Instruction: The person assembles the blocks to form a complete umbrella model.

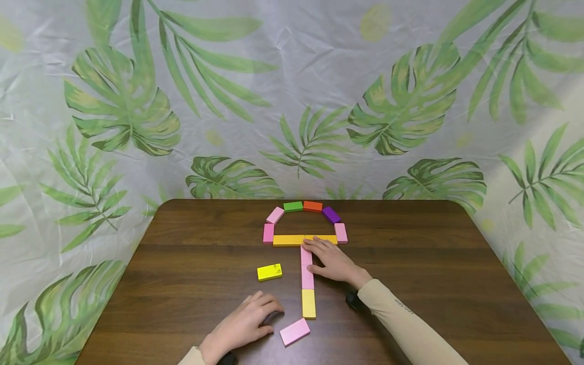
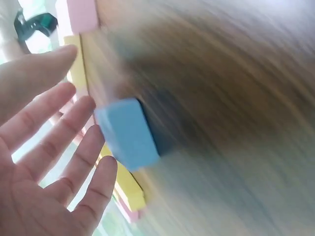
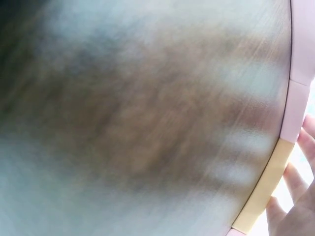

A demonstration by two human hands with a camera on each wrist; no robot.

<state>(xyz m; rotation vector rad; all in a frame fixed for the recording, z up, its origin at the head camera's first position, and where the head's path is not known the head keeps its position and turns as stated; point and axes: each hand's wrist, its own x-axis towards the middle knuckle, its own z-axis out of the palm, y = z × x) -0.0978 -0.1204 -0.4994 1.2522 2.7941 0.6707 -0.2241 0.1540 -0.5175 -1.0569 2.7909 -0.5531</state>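
In the head view, toy blocks form a half-ring above a bar of two orange blocks [image 1: 289,241]. Below the bar runs a stem of two pink blocks [image 1: 307,277] and a pale yellow block [image 1: 308,304]. My right hand [image 1: 335,261] rests with fingertips at the junction of bar and stem, its thumb by the pink blocks. My left hand [image 1: 246,322] hovers low over the table, left of a loose tilted pink block [image 1: 294,332]. In the left wrist view, a blue block [image 2: 129,132] lies just beyond its extended fingers, not gripped.
A loose bright yellow block [image 1: 269,272] lies left of the stem. The half-ring includes a green block [image 1: 293,206], a red block [image 1: 313,206] and a purple block [image 1: 331,214] near the back edge of the dark wooden table [image 1: 191,263]. A leaf-patterned curtain [image 1: 310,91] hangs behind.
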